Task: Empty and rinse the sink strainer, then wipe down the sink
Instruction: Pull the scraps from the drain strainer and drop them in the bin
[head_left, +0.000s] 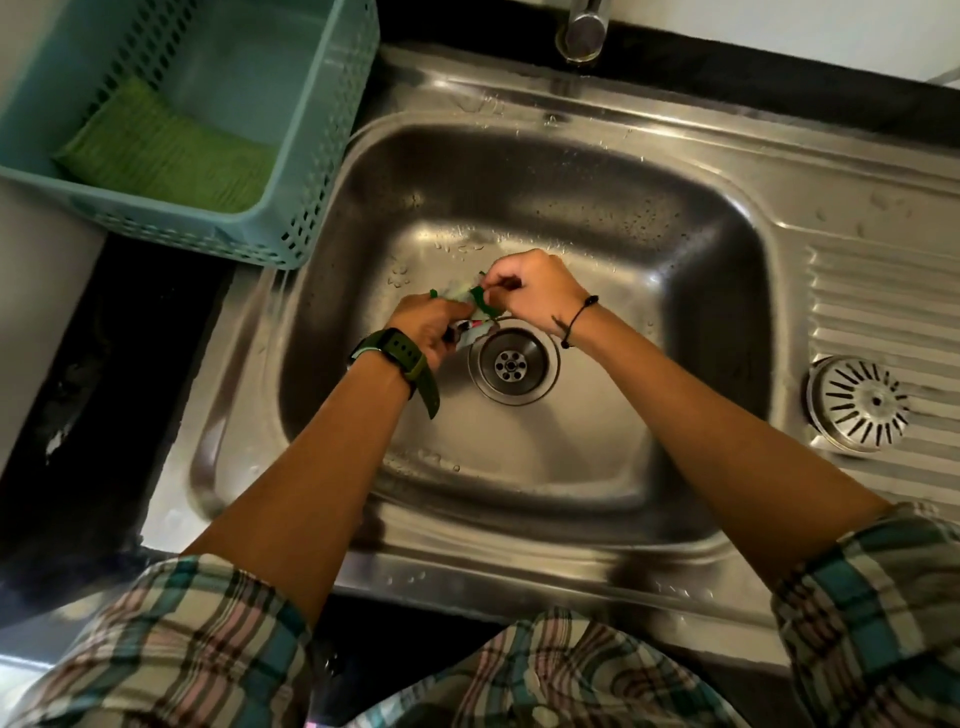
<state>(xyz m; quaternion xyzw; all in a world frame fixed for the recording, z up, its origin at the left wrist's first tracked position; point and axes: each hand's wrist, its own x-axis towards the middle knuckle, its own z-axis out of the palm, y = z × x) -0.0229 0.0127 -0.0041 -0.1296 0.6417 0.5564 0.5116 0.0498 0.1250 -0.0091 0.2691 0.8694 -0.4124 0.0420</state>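
Basket holding green cloth sitting beside sink; strainer lying dome-up on drainboard; left hand and right hand both pinching scraps above drain.

Sink basin fills frame centre, drain in its floor. Strainer on the drainboard at right edge. Basket upper left, a cloth in it. Faucet top centre behind basin. Both hands meet over the basin just above-left of drain, scraps between them.
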